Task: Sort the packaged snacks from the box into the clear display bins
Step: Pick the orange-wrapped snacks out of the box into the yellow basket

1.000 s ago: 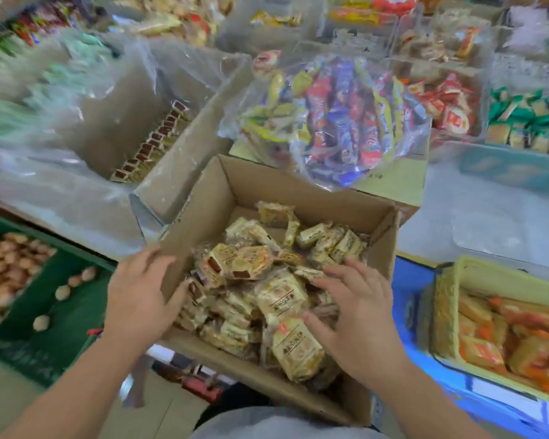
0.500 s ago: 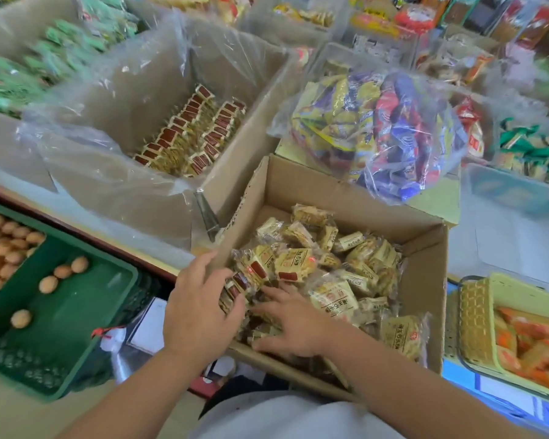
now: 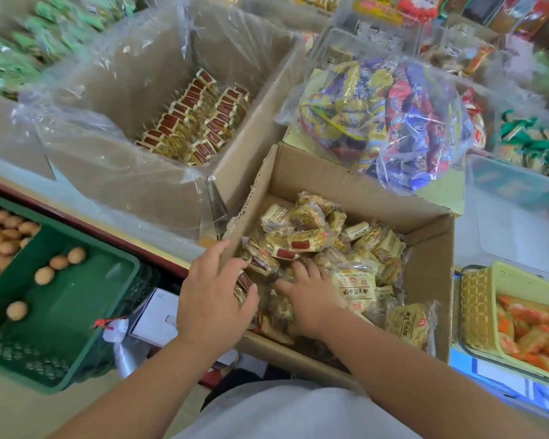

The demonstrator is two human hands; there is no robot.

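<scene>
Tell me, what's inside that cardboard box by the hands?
The box holds a heap of small yellow wrapped snacks, some red-labelled. The left hand grips a few; the right hand lies on top. Lower layers and the box floor are covered.

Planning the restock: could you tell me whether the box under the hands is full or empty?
Partly full: the box holds a heap of wrapped snacks, bare walls above.

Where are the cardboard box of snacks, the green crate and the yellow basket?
cardboard box point(image 3: 362, 198): head view, on its far inner wall.
green crate point(image 3: 83, 305): head view, on its bare floor.
yellow basket point(image 3: 476, 312): head view, on its woven left wall.
</scene>
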